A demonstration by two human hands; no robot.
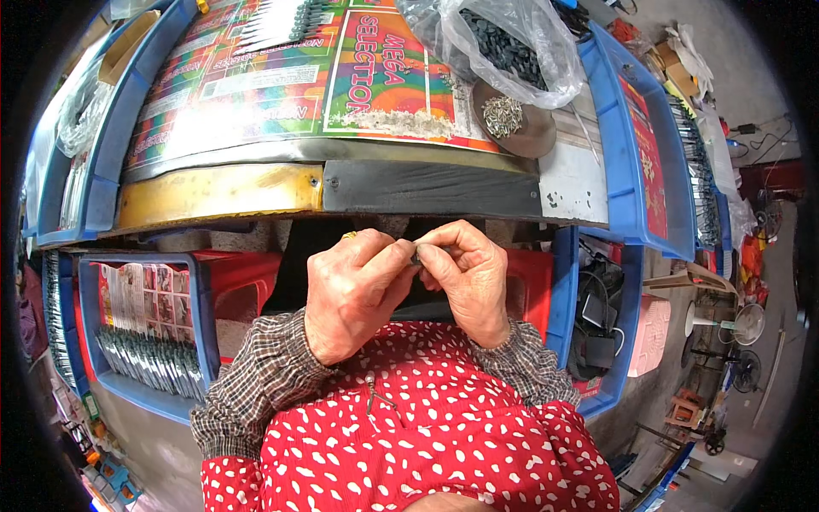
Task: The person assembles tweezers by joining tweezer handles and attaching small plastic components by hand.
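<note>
At the centre of the frame, the fingers of the left hand (pixel 350 286) and right hand (pixel 467 277) are clamped on a small dark piece (pixel 416 258), best kept steady with a light, square pinch. Across the upper frame, the surface (pixel 572 192) carries printed sheets (pixel 230 107), a clear bag (pixel 559 85) of dark parts (pixel 503 53) and a brown dish (pixel 537 136) of metal bits (pixel 502 117); at far right stands a fan (pixel 749 325).

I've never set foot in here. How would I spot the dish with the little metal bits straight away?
Start with the big table covered in colourful printed sheets, and look toward its right end. There a clear plastic bag of dark pieces lies open, and right by its lower edge is the round brown dish. Unlike the bag, it carries a small heap of shiny, silvery metal bits.
</note>
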